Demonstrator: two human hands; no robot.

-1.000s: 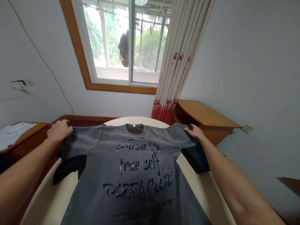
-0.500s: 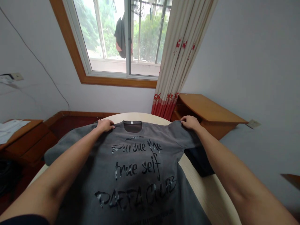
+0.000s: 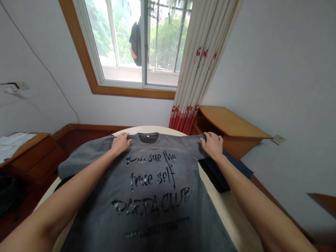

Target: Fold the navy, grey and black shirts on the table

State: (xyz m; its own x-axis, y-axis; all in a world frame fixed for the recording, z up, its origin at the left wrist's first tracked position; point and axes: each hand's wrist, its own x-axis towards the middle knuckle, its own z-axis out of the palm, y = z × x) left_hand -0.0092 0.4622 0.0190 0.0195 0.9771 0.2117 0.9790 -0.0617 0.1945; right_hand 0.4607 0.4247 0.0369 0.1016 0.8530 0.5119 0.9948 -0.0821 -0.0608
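"How's your light?"
"Daylight from the window point(image 3: 145, 52), its panes point(image 3: 165, 49) glaring; I see the wall point(image 3: 288, 70) dim grey."
"And focus?"
"Soft: small print point(image 3: 154, 228) on the shirt point(image 3: 157, 190) smears, and my edges look stretched."

The T-shirt point(image 3: 154, 194) lies on the table point(image 3: 232, 213); behind the table is the window point(image 3: 144, 38), with a curtain point(image 3: 199, 70) at right.

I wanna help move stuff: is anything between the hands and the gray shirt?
Nothing visible is. The left hand touches the gray shirt directly, near the collar, and the right hand touches its sleeve.
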